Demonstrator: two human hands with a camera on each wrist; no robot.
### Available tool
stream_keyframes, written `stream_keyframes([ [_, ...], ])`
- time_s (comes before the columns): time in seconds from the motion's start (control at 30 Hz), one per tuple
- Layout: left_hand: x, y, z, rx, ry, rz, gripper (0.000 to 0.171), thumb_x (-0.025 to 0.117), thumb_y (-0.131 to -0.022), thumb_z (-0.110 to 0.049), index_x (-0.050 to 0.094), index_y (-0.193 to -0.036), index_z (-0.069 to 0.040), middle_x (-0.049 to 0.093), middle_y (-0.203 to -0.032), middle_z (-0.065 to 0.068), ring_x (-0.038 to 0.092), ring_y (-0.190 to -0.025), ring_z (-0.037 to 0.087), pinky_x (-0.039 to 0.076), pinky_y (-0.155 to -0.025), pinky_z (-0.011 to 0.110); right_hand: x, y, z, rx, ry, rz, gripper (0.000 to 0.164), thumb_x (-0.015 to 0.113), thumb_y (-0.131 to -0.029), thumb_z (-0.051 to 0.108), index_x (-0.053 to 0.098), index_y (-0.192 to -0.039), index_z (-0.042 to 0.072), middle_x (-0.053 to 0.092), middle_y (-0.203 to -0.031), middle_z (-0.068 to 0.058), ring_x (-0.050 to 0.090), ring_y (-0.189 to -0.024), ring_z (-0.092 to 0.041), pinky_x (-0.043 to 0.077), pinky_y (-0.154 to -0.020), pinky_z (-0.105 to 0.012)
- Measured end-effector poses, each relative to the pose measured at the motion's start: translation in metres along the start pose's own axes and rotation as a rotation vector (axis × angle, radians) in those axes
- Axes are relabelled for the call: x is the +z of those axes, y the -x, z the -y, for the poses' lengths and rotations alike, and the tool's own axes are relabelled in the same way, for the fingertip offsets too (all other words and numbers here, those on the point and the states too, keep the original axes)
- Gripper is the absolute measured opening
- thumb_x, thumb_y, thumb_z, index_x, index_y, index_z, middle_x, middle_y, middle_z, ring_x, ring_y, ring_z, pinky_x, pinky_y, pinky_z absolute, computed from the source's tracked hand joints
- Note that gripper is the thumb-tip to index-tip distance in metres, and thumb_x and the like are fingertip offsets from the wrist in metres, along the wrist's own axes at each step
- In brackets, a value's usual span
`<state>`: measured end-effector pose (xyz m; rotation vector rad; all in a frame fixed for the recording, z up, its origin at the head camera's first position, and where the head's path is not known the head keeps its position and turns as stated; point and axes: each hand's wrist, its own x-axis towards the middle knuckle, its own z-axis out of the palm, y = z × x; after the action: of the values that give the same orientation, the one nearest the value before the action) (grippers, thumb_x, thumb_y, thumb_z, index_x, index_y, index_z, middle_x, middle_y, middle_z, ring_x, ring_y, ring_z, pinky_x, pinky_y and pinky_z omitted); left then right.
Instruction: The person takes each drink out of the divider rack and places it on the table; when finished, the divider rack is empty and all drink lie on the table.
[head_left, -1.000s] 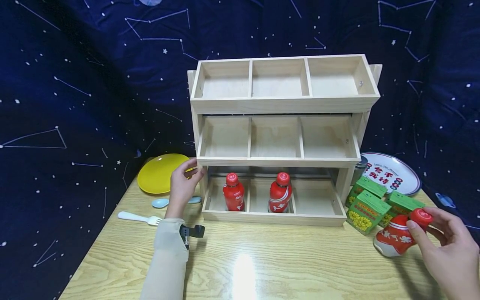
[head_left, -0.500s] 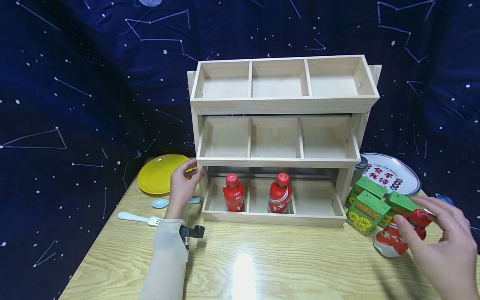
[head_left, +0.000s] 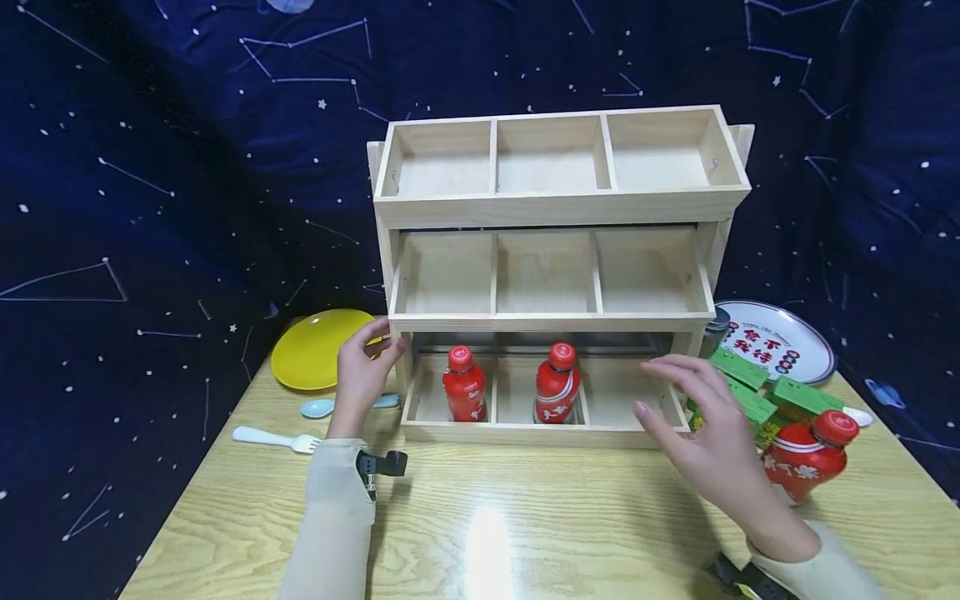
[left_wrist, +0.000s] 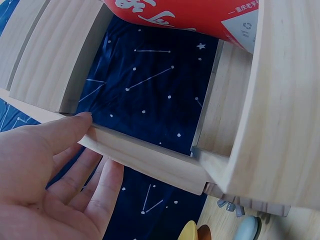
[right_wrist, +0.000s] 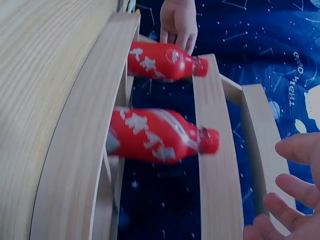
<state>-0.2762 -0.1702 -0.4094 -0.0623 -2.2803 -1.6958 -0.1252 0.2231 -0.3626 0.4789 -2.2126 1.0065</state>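
Observation:
A three-tier wooden shelf [head_left: 558,211] stands on the table, each tier split into three compartments. My left hand [head_left: 363,375] holds its left upright, thumb on one side and fingers on the other, as the left wrist view shows. Red bottles stand in the bottom tier: one bottle [head_left: 465,385] in the left compartment, another bottle [head_left: 557,385] in the middle. My right hand [head_left: 708,433] hovers before the bottom right compartment, fingers spread and holding nothing. To its right a third red bottle [head_left: 808,457] sits on the table, partly hidden by that hand.
Green boxes [head_left: 806,396] crowd beside the shelf's right side, before a white plate [head_left: 776,342] with red lettering. At left lie a yellow plate [head_left: 315,350], a blue spoon [head_left: 318,408] and a white fork [head_left: 273,437]. A starry dark cloth [head_left: 187,167] hangs behind.
My right hand has let go of the third red bottle and moved left, toward the shelf. That bottle stays on the table at right. My left hand keeps its hold on the upright.

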Motion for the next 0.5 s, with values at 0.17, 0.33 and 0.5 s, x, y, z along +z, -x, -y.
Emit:
stream_keyframes([
  [0.17, 0.0, 0.001, 0.0, -0.012, -0.003, 0.001, 0.044, 0.074, -0.091, -0.021, 0.062, -0.132, -0.013, 0.061, -0.129, 0.007, 0.062, -0.114, 0.027, 0.054, -0.094, 0.039, 0.028, -0.015, -0.001, -0.01, -0.048, 0.075, 0.051, 0.08, -0.077, -0.004, 0.065, -0.124, 0.007, 0.059, -0.126, -0.004, 0.051, -0.114, -0.013, 0.042, -0.091, -0.019],
  [0.33, -0.001, 0.0, 0.0, 0.004, 0.004, -0.004, 0.046, 0.075, -0.09, -0.02, 0.062, -0.133, -0.01, 0.062, -0.129, 0.009, 0.062, -0.112, 0.027, 0.051, -0.098, 0.04, 0.052, -0.029, -0.005, 0.019, -0.047, 0.112, 0.049, 0.081, -0.081, 0.004, 0.064, -0.126, 0.007, 0.059, -0.126, -0.003, 0.056, -0.112, -0.022, 0.048, -0.087, -0.029],
  [0.5, -0.002, 0.001, -0.001, 0.017, 0.005, 0.001, 0.047, 0.076, -0.089, -0.019, 0.061, -0.133, -0.01, 0.062, -0.128, 0.009, 0.063, -0.11, 0.027, 0.05, -0.099, 0.04, 0.073, -0.039, -0.01, 0.056, -0.075, 0.143, 0.048, 0.08, -0.082, 0.006, 0.063, -0.127, 0.008, 0.06, -0.126, -0.003, 0.056, -0.113, -0.018, 0.052, -0.086, -0.031],
])
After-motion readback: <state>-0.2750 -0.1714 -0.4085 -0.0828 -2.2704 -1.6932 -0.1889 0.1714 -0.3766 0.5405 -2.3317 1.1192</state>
